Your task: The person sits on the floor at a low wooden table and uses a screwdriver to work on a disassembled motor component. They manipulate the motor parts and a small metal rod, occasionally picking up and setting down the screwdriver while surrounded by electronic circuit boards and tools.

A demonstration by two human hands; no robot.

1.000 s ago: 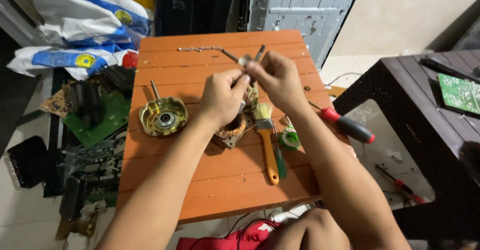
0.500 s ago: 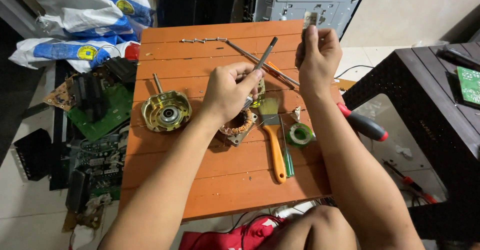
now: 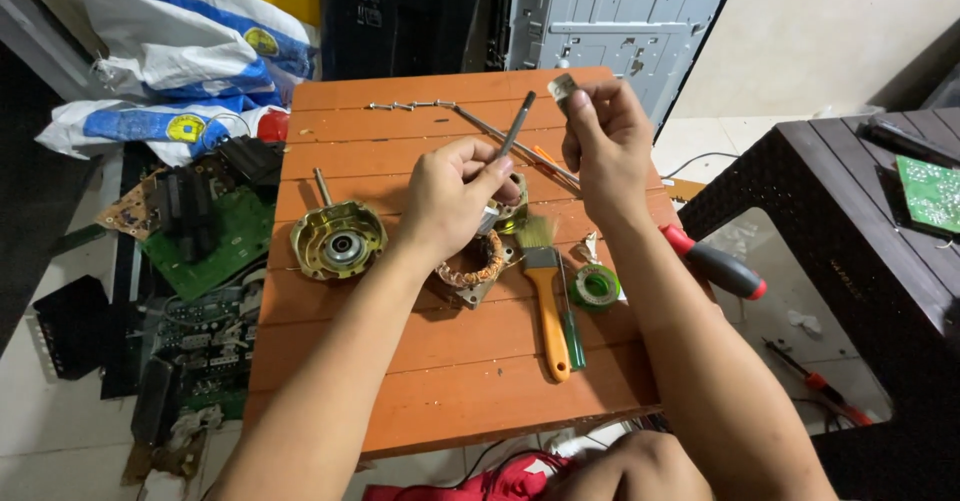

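Over an orange slatted table, two bare arms are stretched forward from the bottom of the view. Green circuit boards and white-and-blue sacks are seen on the floor to the left, and a dark plastic stool stands to the right. On the table, a round metal motor housing with its shaft upright is set left of the hands; a copper-wound coil lies just beneath the left hand, and an orange-handled brush beside a green roll of tape lies nearer the body. A red-handled screwdriver is partly hidden behind the right forearm.

The left hand is curled, and a slim grey metal rod is pinched between its thumb and fingers. The rod's long axis runs up and away, tilted slightly right, so its free tip is aimed toward the right hand. The right hand is raised higher and farther out, and a small pale metal piece is pinched at its fingertips. The piece is held just right of the rod's tip, near it but apart.
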